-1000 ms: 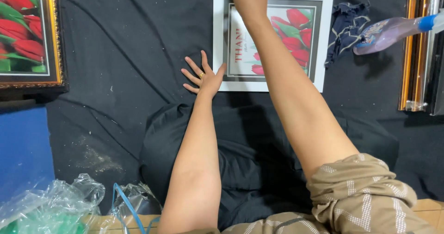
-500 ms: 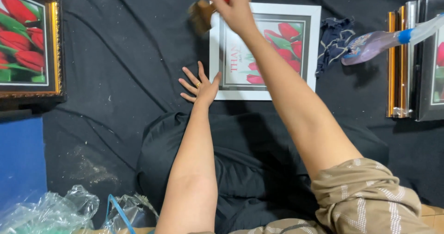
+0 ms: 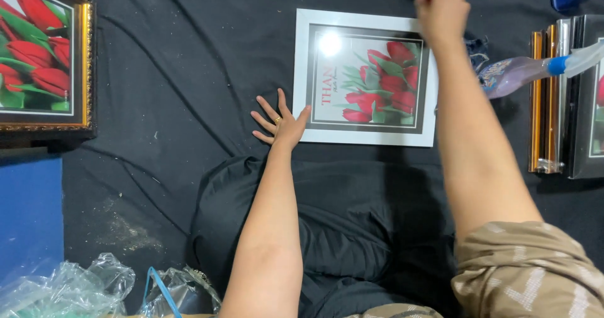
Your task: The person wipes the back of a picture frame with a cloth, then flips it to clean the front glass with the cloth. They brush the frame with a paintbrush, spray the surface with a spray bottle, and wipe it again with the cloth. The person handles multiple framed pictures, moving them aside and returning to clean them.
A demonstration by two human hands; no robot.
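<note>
Left hand (image 3: 281,123) flat, released, beside white frame (image 3: 367,78) — right hand (image 3: 442,10) clenched, seemingly on something red.

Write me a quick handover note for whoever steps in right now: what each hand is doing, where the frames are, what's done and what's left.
Left hand: open, fingers spread flat on the black cloth, thumb against the lower left corner of the white-framed tulip picture.
Right hand: closed grip on a small red-tipped item at the picture's top right corner; what it is cannot be told.
The picture lies face up on the cloth. A gold-framed tulip picture lies far left, a stack of frames at right, with a spray bottle lying across it.
Done: picture laid flat and steadied.
Left: whatever the right hand is applying; progress cannot be told.
</note>
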